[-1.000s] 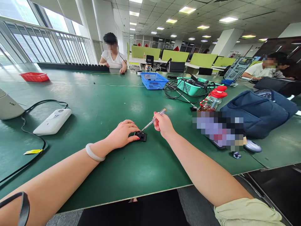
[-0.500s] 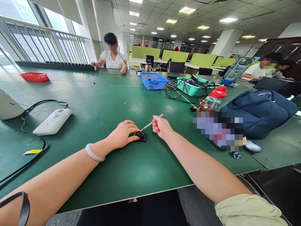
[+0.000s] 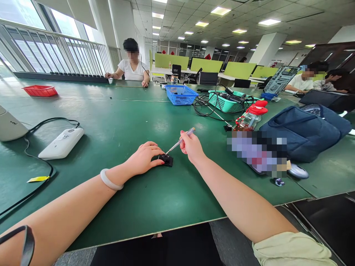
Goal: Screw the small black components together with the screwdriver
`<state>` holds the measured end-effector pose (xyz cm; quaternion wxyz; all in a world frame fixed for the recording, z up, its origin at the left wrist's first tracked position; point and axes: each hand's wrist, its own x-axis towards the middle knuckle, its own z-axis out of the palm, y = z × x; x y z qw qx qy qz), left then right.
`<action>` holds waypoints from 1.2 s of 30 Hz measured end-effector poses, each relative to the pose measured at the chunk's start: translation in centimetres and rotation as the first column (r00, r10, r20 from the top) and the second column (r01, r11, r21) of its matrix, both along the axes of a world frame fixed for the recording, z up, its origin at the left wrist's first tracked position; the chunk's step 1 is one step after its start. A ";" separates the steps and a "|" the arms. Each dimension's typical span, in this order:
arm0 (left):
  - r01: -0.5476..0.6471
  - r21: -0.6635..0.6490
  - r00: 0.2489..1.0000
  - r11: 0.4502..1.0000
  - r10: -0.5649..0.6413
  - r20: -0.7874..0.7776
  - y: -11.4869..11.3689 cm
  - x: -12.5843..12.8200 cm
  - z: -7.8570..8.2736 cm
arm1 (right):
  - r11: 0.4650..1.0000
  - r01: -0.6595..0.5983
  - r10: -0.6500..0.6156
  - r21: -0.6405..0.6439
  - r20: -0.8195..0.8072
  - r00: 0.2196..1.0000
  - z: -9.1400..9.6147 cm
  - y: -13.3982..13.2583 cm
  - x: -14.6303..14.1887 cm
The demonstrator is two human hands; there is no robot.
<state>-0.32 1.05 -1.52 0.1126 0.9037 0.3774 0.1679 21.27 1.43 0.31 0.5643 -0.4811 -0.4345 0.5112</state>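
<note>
A small black part (image 3: 166, 160) with round details on top lies flat on the green table (image 3: 155, 199) in front of me. My left hand (image 3: 144, 158) rests on the table from the left, its thumb and fingers closed on the part's left side. In my right hand (image 3: 191, 147) is a slim screwdriver (image 3: 174, 145) with a clear handle, pinched between thumb and fingers. It slants down to the left, its tip at the part's upper edge; I cannot tell what it is seated in.
Left lie a white device (image 3: 62, 143), a black cable (image 3: 52, 168) and a red tray (image 3: 40, 91). Ahead are a blue basket (image 3: 181, 95) and a green basket (image 3: 226, 103) with cables. A red-lidded bottle (image 3: 249, 117) and backpack (image 3: 302, 133) stand right. A person (image 3: 134, 70) sits opposite.
My right hand has turned a little around the screwdriver, and its handle end has tipped up and to the right. The left hand and the black part stay in place.
</note>
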 end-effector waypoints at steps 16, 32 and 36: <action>-0.004 0.015 1.000 1.000 0.004 0.008 0.0 -0.1 0.0 | 0.880 -0.183 0.011 0.437 0.368 0.930 0.6 -2.1 0.4; -0.017 0.012 1.000 1.000 0.018 -0.025 -0.1 0.0 -0.1 | 0.964 -0.074 0.031 0.254 0.167 0.985 -0.1 -0.8 -0.1; -0.033 -0.001 0.999 0.999 0.033 -0.040 -0.2 0.1 0.1 | 0.999 -0.036 0.037 0.040 -0.031 0.999 -0.5 0.3 0.0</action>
